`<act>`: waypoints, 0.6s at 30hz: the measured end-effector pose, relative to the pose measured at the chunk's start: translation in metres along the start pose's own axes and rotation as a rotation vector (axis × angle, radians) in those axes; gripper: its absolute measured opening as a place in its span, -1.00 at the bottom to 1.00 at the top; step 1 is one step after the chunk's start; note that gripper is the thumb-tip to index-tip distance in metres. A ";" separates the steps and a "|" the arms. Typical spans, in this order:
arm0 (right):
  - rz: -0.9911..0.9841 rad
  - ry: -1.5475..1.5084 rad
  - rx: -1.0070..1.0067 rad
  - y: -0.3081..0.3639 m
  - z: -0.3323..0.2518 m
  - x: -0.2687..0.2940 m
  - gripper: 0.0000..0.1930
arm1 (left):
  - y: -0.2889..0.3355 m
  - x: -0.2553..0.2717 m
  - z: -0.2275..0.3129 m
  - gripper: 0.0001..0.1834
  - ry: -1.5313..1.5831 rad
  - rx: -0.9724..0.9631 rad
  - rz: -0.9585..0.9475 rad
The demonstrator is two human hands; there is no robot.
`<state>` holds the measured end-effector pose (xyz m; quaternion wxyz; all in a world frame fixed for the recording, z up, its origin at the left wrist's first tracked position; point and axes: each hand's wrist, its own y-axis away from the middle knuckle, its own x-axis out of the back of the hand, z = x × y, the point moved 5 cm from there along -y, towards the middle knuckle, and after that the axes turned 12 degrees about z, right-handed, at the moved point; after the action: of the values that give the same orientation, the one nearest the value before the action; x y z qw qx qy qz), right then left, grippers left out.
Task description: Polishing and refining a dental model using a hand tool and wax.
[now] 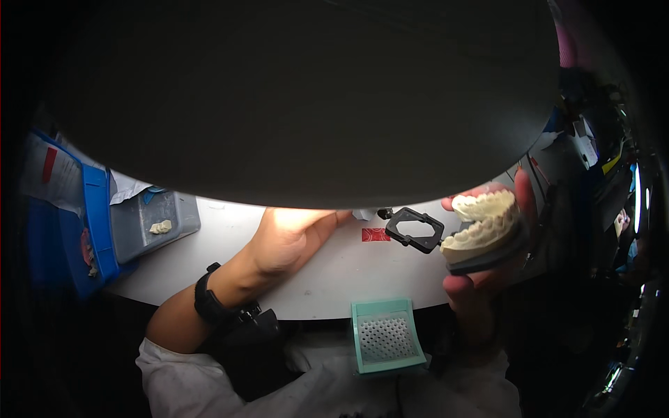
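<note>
At the right my right hand (524,202) is closed around a cream dental model (481,233), a tooth arch on a dark base; its fingers show behind the arch and below the base. A black angular ring-shaped frame (416,230) reaches out to the left of the model and looks joined to it. My left hand (287,237) lies over the table under the dark shade, which hides most of its fingers. A small pale grey-blue piece (364,214) shows just beyond that hand, and whether the hand touches it I cannot tell.
A large dark lamp shade (313,104) covers the upper view. On the left, a grey tray (150,226) holds a small cream tooth piece (161,227) beside a blue bin (97,216). A red patch (376,235) marks the white table (327,279). A mint-green perforated tray (387,334) sits at the front edge.
</note>
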<state>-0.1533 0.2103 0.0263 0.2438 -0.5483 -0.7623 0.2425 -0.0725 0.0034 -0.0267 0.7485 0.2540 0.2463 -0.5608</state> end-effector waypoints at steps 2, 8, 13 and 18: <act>0.028 0.101 0.279 0.010 -0.007 -0.013 0.00 | -0.001 0.006 0.005 -0.50 0.118 -0.031 -0.073; -0.430 0.317 0.613 0.020 -0.060 -0.054 -0.76 | -0.008 0.002 0.000 -0.49 0.060 0.118 0.030; -0.575 0.262 0.697 0.037 -0.053 -0.078 -0.81 | -0.006 -0.002 0.002 -0.53 0.100 0.238 -0.010; -0.458 0.169 0.692 0.035 -0.056 -0.077 -0.83 | 0.002 -0.001 -0.002 -0.58 -0.230 0.336 -0.029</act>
<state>-0.0703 0.1522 0.0385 0.5229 -0.2685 -0.7153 0.3780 -0.0711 0.0055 -0.0276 0.7107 0.3060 0.0657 -0.6301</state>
